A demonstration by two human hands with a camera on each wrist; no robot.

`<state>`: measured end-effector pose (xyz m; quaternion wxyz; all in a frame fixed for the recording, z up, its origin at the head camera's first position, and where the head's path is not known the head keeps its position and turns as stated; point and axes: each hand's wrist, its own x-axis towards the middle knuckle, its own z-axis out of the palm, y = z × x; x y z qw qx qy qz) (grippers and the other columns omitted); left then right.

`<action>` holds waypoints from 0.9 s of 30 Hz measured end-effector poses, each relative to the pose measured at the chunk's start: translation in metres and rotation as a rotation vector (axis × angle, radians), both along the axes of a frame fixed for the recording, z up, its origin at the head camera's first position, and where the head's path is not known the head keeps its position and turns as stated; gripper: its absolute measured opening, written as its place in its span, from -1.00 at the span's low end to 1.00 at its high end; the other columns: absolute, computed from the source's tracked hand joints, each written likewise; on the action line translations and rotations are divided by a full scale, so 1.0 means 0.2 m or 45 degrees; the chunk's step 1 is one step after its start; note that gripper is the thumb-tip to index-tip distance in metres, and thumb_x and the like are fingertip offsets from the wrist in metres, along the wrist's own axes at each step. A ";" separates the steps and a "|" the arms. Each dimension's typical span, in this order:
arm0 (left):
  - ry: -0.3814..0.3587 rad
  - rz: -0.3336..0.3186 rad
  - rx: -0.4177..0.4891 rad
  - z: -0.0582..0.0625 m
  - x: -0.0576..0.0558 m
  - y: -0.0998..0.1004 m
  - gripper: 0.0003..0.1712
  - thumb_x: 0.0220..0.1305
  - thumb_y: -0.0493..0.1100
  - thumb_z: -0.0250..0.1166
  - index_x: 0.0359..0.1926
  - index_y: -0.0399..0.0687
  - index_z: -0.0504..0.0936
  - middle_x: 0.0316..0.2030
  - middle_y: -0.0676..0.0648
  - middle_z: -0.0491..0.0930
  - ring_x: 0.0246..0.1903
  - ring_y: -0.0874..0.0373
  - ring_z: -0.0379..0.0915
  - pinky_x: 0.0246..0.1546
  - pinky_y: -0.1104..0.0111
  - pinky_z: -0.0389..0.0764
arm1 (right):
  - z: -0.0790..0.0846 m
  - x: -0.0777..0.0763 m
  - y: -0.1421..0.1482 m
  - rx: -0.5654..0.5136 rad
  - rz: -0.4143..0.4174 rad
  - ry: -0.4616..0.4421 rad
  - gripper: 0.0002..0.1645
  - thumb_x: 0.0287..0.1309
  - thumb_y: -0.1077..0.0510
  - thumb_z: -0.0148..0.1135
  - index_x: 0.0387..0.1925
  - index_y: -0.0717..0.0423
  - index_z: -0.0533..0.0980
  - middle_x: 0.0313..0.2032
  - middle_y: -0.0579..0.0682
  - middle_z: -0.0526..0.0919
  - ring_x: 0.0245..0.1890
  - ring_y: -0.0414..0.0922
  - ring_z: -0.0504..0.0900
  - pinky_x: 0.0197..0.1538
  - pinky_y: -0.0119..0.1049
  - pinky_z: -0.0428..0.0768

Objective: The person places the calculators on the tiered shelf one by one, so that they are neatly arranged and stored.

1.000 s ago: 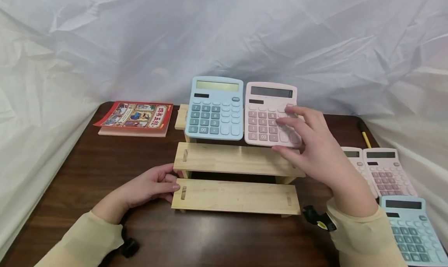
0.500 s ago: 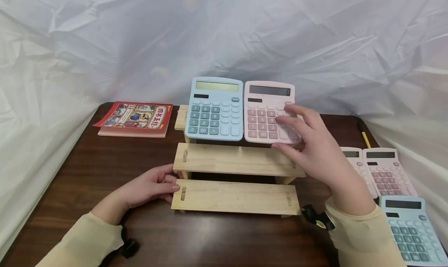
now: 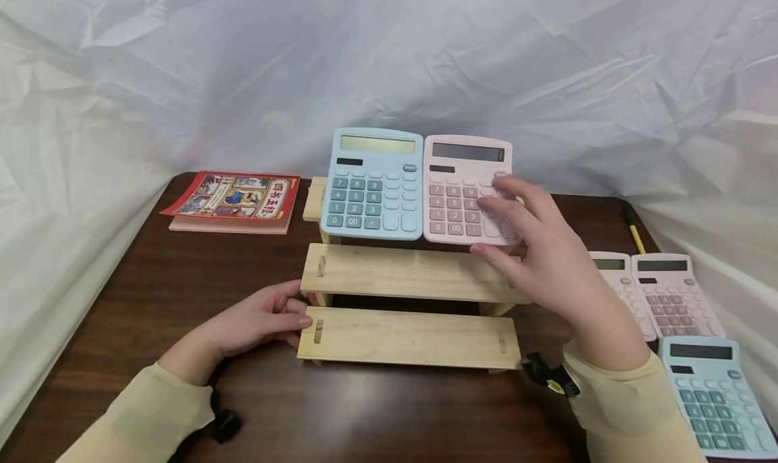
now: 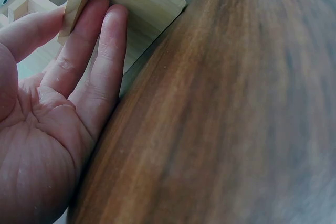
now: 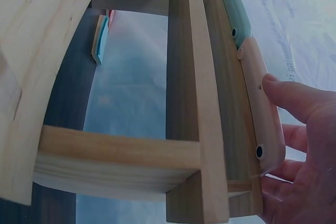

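A three-step wooden stand stands mid-table. On its top step a blue calculator leans back beside a pink calculator, their sides about touching. My right hand holds the pink one, thumb at its lower edge and fingertips over the right-hand keys. From the right wrist, the pink calculator sits along the top step's ledge, the thumb against it. My left hand pinches the left end of the lowest step; the left wrist view shows thumb and fingers either side of the wood.
A red book lies at the back left. Two more pink calculators and a blue calculator lie at the right edge of the table. Behind them is a yellow and black pen. White sheeting hangs around the table.
The pink calculator has slid slightly left and back under my right hand, narrowing the gap to the blue one. My left hand stays on the stand. The head view has tilted slightly.
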<state>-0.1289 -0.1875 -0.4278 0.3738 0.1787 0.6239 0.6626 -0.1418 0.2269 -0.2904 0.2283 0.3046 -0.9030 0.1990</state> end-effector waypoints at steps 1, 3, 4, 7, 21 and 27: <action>0.000 -0.001 0.000 0.00 0.00 0.00 -0.54 0.42 -0.24 0.14 0.19 -0.36 0.19 -0.04 -0.38 0.59 -0.13 -0.12 0.60 -0.18 0.07 0.65 | 0.00 0.00 0.00 0.001 0.006 -0.004 -0.25 -0.16 0.12 0.57 0.15 0.07 0.51 0.32 0.08 0.31 0.27 0.04 0.30 0.07 -0.17 0.35; -0.009 -0.012 0.005 0.00 0.00 0.00 -0.54 0.43 -0.24 0.13 0.19 -0.37 0.18 -0.03 -0.38 0.58 -0.12 -0.13 0.59 -0.17 0.05 0.64 | 0.00 0.00 0.00 0.001 0.024 -0.012 -0.25 -0.16 0.14 0.57 0.15 0.08 0.51 0.33 0.11 0.29 0.28 0.07 0.28 0.08 -0.18 0.34; -0.010 -0.015 0.005 0.01 0.00 0.00 -0.54 0.43 -0.24 0.13 0.19 -0.36 0.18 -0.02 -0.38 0.58 -0.11 -0.14 0.59 -0.16 0.04 0.64 | 0.00 0.00 0.01 0.002 0.028 -0.011 -0.25 -0.17 0.14 0.57 0.15 0.08 0.51 0.34 0.12 0.29 0.28 0.08 0.27 0.10 -0.17 0.33; 0.009 -0.012 -0.001 0.01 0.00 0.00 -0.54 0.43 -0.24 0.14 0.20 -0.35 0.19 -0.01 -0.37 0.58 -0.11 -0.16 0.59 -0.16 0.03 0.63 | 0.01 0.00 0.02 0.014 0.009 -0.010 -0.21 -0.18 0.12 0.58 0.18 0.09 0.49 0.35 0.14 0.26 0.29 0.11 0.25 0.11 -0.14 0.33; 0.009 0.014 -0.018 0.01 0.00 0.00 -0.53 0.42 -0.22 0.16 0.18 -0.35 0.20 -0.04 -0.37 0.59 -0.13 -0.13 0.59 -0.18 0.07 0.65 | -0.06 0.05 0.12 0.108 -0.148 -0.197 0.20 -0.05 0.02 0.52 0.51 -0.08 0.00 0.44 0.12 0.11 0.41 0.07 0.09 0.33 0.05 0.22; -0.004 0.002 -0.010 0.02 0.00 0.00 -0.55 0.42 -0.22 0.15 0.18 -0.35 0.21 -0.03 -0.38 0.58 -0.13 -0.13 0.59 -0.17 0.06 0.64 | -0.11 0.07 0.18 0.099 -0.196 -0.257 0.22 0.00 -0.01 0.48 0.52 0.02 -0.08 0.48 0.09 0.02 0.44 0.07 0.02 0.39 0.03 0.12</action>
